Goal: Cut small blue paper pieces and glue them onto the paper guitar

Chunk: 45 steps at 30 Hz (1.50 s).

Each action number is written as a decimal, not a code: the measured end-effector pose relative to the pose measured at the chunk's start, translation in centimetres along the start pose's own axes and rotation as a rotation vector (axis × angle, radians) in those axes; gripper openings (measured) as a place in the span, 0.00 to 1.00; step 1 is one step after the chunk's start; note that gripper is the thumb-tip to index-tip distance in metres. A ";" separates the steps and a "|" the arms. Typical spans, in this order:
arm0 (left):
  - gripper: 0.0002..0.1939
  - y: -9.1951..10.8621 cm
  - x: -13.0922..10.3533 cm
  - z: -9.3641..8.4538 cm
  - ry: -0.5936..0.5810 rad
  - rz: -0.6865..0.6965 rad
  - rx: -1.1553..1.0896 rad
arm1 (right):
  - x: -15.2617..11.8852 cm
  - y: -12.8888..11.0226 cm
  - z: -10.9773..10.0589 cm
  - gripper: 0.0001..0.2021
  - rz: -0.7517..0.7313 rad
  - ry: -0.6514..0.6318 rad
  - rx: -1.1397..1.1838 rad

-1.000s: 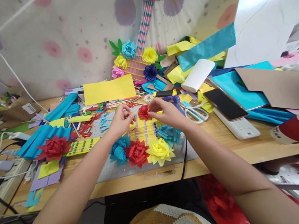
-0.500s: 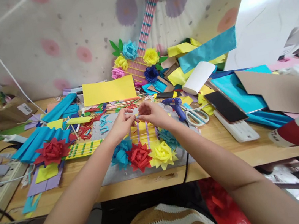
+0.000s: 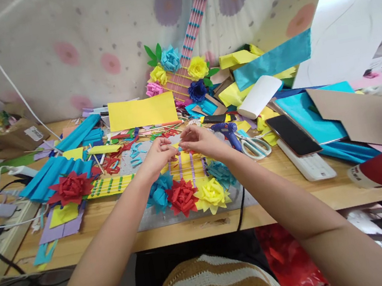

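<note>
Ok so the left hand (image 3: 160,156) and right hand (image 3: 202,142) are nearly meeting, with the fingers on both curled in to a narrow pinch. Can't tell if they've got anything between them (whatever it'd be is way too small to make out). The yellow paper guitar (image 3: 186,164) is on the counter (image 3: 192,232), its purple-striped body right below the fingers and its green-striped neck off to their left, partly behind the forearm. On the near side of the fingers there's a blue flower (image 3: 161,193), a red flower (image 3: 183,198) and a yellow flower (image 3: 212,194) along the body. Right of the fingers sits a blue glue gun (image 3: 226,132), with scissors (image 3: 257,148) just beyond that. Past the fingers, a yellow sheet (image 3: 141,112) and a pink guitar (image 3: 190,34) by the wall.
</note>
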<state>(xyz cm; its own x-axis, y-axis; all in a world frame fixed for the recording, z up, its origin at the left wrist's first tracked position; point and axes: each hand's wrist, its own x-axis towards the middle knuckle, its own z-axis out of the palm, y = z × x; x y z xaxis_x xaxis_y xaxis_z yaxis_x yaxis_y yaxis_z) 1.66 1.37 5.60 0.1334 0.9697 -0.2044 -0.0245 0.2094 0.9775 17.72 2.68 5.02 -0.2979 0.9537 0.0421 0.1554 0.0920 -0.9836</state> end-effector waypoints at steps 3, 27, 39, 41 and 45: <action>0.18 -0.3 0.0 -0.2 -0.014 0.027 0.011 | 0.1 -0.2 0.1 0.11 0.010 -0.039 0.007; 0.07 0.3 0.0 0.4 0.140 -0.082 -0.217 | 1.6 -0.7 2.5 0.15 0.253 0.158 0.342; 0.08 1.0 0.5 -0.8 0.024 -0.106 -0.161 | 3.0 -1.7 2.0 0.10 -0.104 0.043 -0.092; 0.09 1.2 0.9 -1.1 0.027 -0.116 -0.166 | 3.5 -1.7 2.1 0.10 -0.126 0.026 -0.065; 0.09 1.1 1.4 -1.7 0.021 -0.148 -0.178 | 4.3 -1.4 2.2 0.11 -0.123 0.045 -0.024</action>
<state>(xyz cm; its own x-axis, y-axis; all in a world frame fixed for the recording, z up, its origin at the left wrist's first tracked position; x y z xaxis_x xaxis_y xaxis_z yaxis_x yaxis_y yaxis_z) 0.11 3.22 6.33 0.1278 0.9288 -0.3478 -0.1808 0.3666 0.9126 14.18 6.02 6.16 -0.2736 0.9466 0.1707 0.1427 0.2155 -0.9660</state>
